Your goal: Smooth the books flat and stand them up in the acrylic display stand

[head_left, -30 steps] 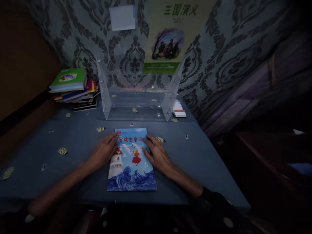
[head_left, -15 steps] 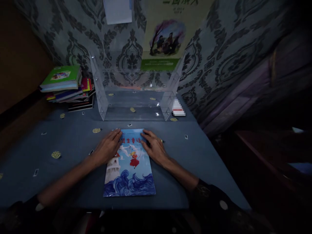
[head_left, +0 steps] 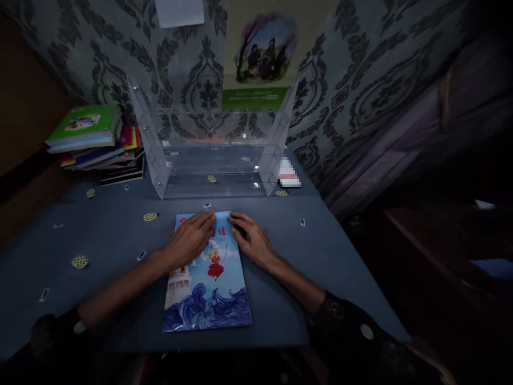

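A blue picture book [head_left: 208,305] lies shut and flat on the table, its cover showing waves, a white tower and a figure in red. My left hand [head_left: 191,239] rests flat across the upper part of the cover, fingers stretched, hiding part of the red title. At the upper right corner is my right hand [head_left: 253,240], its fingers extended and touching the book's right edge. Neither hand is wrapped around anything.
Behind the book stands a clear acrylic rack [head_left: 216,186]. A pile of books [head_left: 86,133] sits at the back left. A pixelated white object [head_left: 288,174] is right of the rack. The blue tablecloth [head_left: 312,256] has pineapple prints. A poster [head_left: 256,96] hangs behind.
My left hand has slid right, from the book's left edge onto its cover. My right hand stays by the right corner. The whole view has shifted slightly.
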Action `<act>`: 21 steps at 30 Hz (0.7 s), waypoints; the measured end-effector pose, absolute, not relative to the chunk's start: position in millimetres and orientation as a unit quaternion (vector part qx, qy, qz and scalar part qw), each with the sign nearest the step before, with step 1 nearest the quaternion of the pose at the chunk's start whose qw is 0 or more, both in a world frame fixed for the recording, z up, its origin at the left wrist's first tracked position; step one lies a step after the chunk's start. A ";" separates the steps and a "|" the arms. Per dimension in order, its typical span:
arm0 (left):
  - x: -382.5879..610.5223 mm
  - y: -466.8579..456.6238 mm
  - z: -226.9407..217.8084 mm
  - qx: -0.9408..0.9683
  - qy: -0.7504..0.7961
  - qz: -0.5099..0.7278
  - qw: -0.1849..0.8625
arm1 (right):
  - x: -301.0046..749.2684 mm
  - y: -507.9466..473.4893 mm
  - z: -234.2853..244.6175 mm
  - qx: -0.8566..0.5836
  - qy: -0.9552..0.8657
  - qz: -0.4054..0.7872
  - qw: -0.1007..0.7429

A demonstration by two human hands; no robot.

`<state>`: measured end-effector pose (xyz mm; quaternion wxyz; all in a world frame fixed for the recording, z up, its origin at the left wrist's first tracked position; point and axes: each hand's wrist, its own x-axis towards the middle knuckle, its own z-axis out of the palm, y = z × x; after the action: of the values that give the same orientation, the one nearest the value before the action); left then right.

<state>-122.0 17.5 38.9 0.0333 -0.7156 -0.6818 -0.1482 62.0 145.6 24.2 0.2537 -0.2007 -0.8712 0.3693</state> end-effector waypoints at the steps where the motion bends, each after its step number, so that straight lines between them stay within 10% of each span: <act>1: -120.5 19.9 38.9 -0.718 -0.680 -0.147 0.030 | 62.0 146.1 24.7 -0.200 -0.870 0.372 0.254; 21: -110.3 58.0 39.6 -0.775 -0.608 -0.174 -0.008 | 59.5 157.9 27.3 -0.215 -0.825 0.440 0.283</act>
<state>-110.3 58.0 39.6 -0.0077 -0.7748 -0.6079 -0.1736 59.5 157.9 27.3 0.2831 -0.2146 -0.8247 0.4401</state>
